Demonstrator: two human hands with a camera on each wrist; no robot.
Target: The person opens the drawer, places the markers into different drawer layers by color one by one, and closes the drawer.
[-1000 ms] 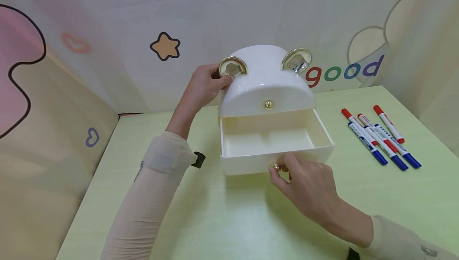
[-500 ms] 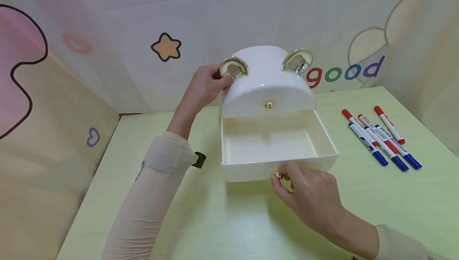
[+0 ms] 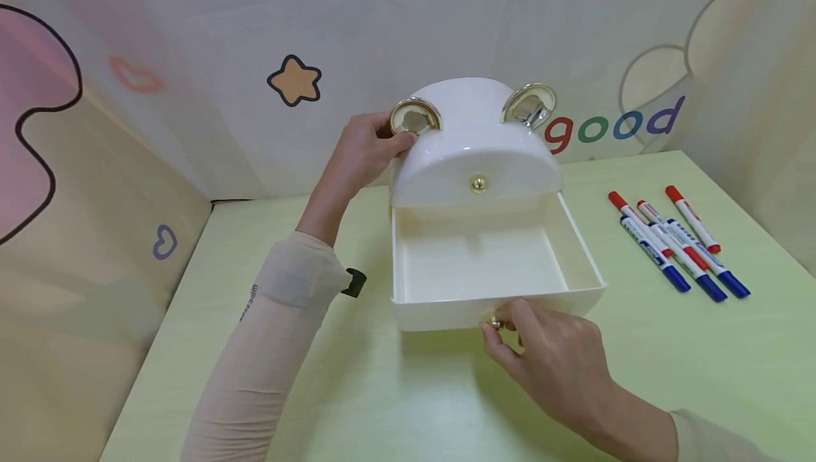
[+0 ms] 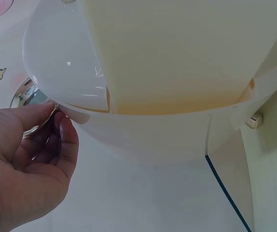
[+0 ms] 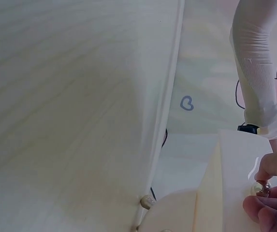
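A glossy white storage box with two gold ears stands on the table, its lower drawer pulled far out and showing a bare inside. My left hand grips the gold ear on the left, thumb in front and fingers behind; the left wrist view shows the same pinch on the ear. With thumb and forefinger, my right hand pinches the drawer's small gold knob, also visible as a knob in the right wrist view. A second gold knob sits on the upper front.
Several red-capped and blue-capped markers lie in a loose group to the right of the box on the pale green table. Behind stands a printed cloth backdrop, with another cloth side at the left.
The drawer has slid further out toward me, with my right hand moving along on its knob. My left hand stays on the ear; the markers have not moved.
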